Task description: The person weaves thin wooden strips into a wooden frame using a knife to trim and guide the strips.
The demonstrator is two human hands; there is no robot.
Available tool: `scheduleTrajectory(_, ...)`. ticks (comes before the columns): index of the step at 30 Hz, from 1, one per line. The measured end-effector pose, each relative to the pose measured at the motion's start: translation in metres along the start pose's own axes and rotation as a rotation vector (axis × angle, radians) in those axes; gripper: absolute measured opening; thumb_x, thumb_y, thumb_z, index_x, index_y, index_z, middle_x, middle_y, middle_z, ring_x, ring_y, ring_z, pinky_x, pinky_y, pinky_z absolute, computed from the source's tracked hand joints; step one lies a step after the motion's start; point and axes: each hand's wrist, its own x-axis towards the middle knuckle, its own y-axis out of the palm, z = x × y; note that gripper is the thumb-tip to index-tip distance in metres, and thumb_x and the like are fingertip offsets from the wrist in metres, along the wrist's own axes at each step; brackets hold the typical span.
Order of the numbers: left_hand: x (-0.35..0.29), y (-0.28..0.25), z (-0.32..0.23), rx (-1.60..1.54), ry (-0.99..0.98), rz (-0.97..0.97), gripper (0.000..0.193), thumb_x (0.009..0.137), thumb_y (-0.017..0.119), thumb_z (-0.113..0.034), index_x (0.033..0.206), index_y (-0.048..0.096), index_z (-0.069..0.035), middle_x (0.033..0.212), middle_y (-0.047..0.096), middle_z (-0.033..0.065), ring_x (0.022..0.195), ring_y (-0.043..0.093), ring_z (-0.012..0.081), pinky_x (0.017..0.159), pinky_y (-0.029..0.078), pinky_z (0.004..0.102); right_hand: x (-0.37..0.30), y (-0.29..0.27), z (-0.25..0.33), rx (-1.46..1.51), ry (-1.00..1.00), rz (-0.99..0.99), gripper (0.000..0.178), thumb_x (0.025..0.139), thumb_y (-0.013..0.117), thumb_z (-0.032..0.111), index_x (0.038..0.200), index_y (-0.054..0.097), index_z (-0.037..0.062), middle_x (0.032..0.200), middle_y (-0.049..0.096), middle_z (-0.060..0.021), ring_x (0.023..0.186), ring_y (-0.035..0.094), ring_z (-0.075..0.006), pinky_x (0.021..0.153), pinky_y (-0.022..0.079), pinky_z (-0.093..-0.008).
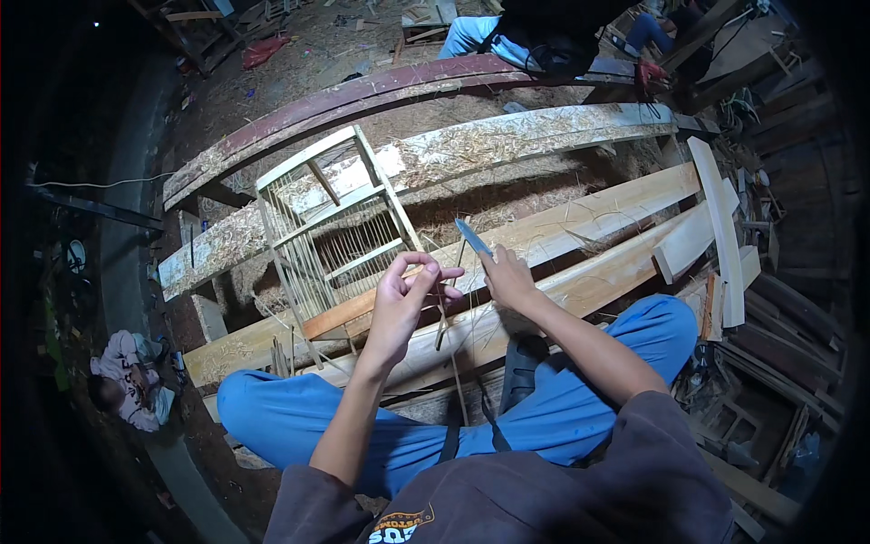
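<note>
My right hand (pixel 510 277) is wrapped round the handle of a knife (pixel 473 238), its blade pointing up and to the left. To its left, my left hand (pixel 405 295) is raised with thumb and forefinger pinched together and the other fingers curled. A thin wooden strip (pixel 441 337) runs past those fingertips, seemingly held by them; the exact grip is hard to make out. Just beyond my left hand, a wooden cage-like frame (pixel 376 192) with many thin bars leans across the planks. A reddish-brown wooden piece (pixel 337 317) lies at its near edge.
Long planks (pixel 589 207) stretch across in front of me, and a bench board (pixel 507 136) behind them is strewn with shavings. Short boards (pixel 720 231) stand at the right. One person sits at the far side (pixel 471 36), another at the lower left (pixel 136 385).
</note>
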Motion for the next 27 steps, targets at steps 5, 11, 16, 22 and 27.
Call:
scheduleTrajectory(5,-0.005,-0.002,-0.009,0.073,0.134,-0.075,0.017,0.099,0.055,-0.020,0.105,0.053,-0.004,0.108,0.068,0.0144,0.093,0.062,0.0127,0.083,0.049,0.0280,0.007,-0.083,0.060,0.184,-0.154,-0.336,0.030,0.087,0.062,0.014,0.115,0.059,0.0058,0.100,0.060,-0.0138,0.094,0.058,-0.0317,0.078,0.044,-0.0425)
scheduleTrajectory(11,-0.025,-0.018,-0.034,-0.145,0.161,-0.329,0.014,0.096,0.058,-0.020,0.102,0.057,-0.008,0.088,0.060,0.0001,0.086,0.054,0.0079,0.079,0.047,0.0252,-0.010,-0.143,0.125,0.359,-0.637,-0.422,0.030,0.083,0.068,0.014,0.112,0.062,0.0096,0.087,0.063,-0.0052,0.080,0.061,-0.0240,0.071,0.044,-0.0375)
scheduleTrajectory(16,-0.036,-0.040,-0.038,-0.307,0.172,-0.330,0.013,0.093,0.063,-0.022,0.096,0.060,-0.009,0.084,0.060,-0.0002,0.076,0.052,0.0055,0.069,0.039,0.0227,0.003,-0.139,0.153,0.400,-0.851,-0.529,0.027,0.079,0.072,0.012,0.106,0.069,0.0114,0.092,0.071,-0.0017,0.081,0.067,-0.0184,0.064,0.046,-0.0308)
scheduleTrajectory(22,-0.054,-0.064,-0.045,-0.419,0.110,-0.356,0.012,0.092,0.064,-0.021,0.093,0.062,-0.009,0.083,0.064,-0.0003,0.076,0.055,0.0058,0.071,0.041,0.0222,0.012,-0.131,0.187,1.146,-0.505,-0.227,0.019,0.086,0.069,0.004,0.104,0.071,0.0021,0.096,0.072,-0.0084,0.086,0.068,-0.0159,0.078,0.052,-0.0277)
scheduleTrajectory(27,-0.058,-0.081,-0.048,-0.435,0.135,-0.370,0.012,0.090,0.067,-0.021,0.093,0.064,-0.009,0.081,0.062,-0.0020,0.076,0.055,0.0077,0.072,0.043,0.0250,0.035,-0.127,0.206,1.577,-0.266,-0.168,0.014,0.091,0.067,0.007,0.102,0.070,-0.0014,0.097,0.070,-0.0076,0.088,0.065,-0.0121,0.081,0.052,-0.0257)
